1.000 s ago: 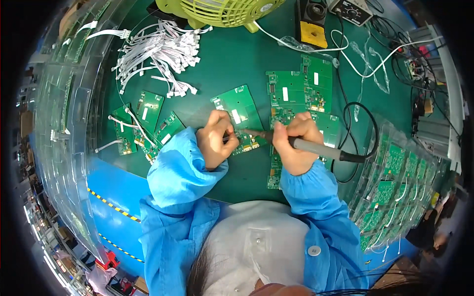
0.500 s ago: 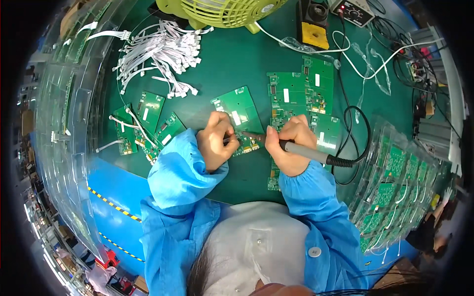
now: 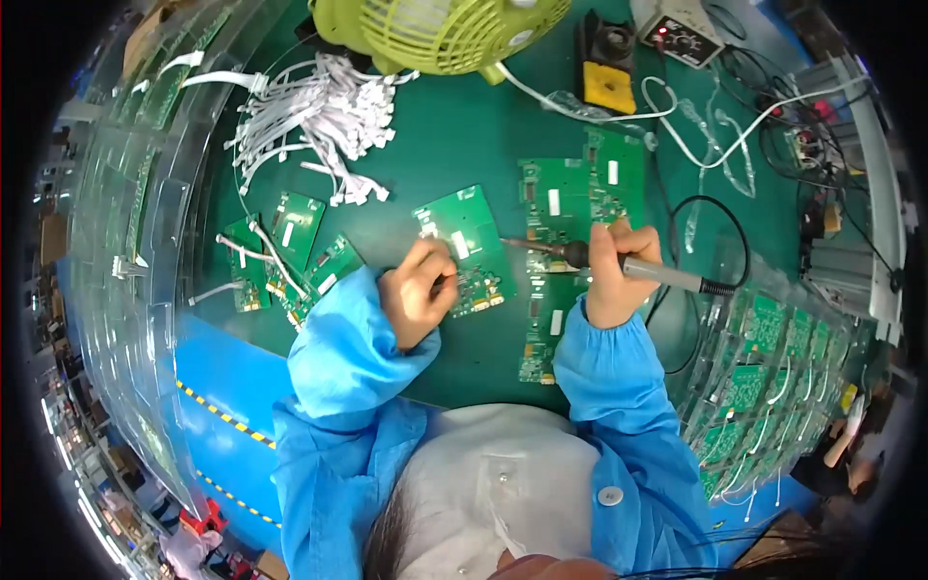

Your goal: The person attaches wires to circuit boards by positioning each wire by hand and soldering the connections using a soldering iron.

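My right hand [image 3: 622,280] is closed around the grey handle of a soldering iron [image 3: 675,277]. The iron's tip points left and stands just off the right edge of a green circuit board [image 3: 483,246] in the middle of the mat. At that board's lower left, my left hand [image 3: 420,293] has its fingers curled in a pinch; whatever is between them is hidden. White connectors line the board's lower end. More green circuit boards [image 3: 565,232] lie partly overlapping beneath and beyond my right hand.
A heap of white connector cables [image 3: 319,121] lies back left, with boards with cables [image 3: 290,242] below it. A yellow-green fan [image 3: 440,29], soldering iron stand [image 3: 607,68] and control box [image 3: 680,37] stand at the back. Clear trays [image 3: 145,290] flank the left; board-filled trays [image 3: 744,387], the right.
My right hand has drawn the soldering iron right, away from the middle board's connectors. My left hand has shifted slightly left and stays curled. The whole view has shifted a little.
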Demonstrator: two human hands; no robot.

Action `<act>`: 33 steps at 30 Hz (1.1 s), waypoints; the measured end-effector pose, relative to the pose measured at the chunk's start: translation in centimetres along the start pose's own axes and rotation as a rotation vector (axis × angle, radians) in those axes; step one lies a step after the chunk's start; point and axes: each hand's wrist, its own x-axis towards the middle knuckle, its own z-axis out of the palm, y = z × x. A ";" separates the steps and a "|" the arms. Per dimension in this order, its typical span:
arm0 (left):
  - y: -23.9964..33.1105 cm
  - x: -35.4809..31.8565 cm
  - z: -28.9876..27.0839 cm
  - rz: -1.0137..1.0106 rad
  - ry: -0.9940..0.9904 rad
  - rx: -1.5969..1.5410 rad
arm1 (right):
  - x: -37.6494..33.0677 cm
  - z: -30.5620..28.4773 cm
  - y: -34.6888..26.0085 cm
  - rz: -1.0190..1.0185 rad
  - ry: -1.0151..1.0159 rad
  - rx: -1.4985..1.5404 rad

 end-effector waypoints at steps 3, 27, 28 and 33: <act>1.3 0.2 -1.6 0.312 0.200 0.350 | 1.4 -1.4 -0.4 0.208 0.167 0.239; 18.1 -12.5 -10.0 0.306 -1.385 -1.288 | 3.5 -3.6 -3.0 0.029 0.274 0.340; 18.9 -11.3 -10.6 0.325 -1.331 -1.266 | 3.3 -2.5 -3.2 0.042 0.241 0.357; 23.7 -3.2 -10.1 0.491 -1.226 -1.172 | 3.3 -3.8 -2.6 0.059 0.251 0.291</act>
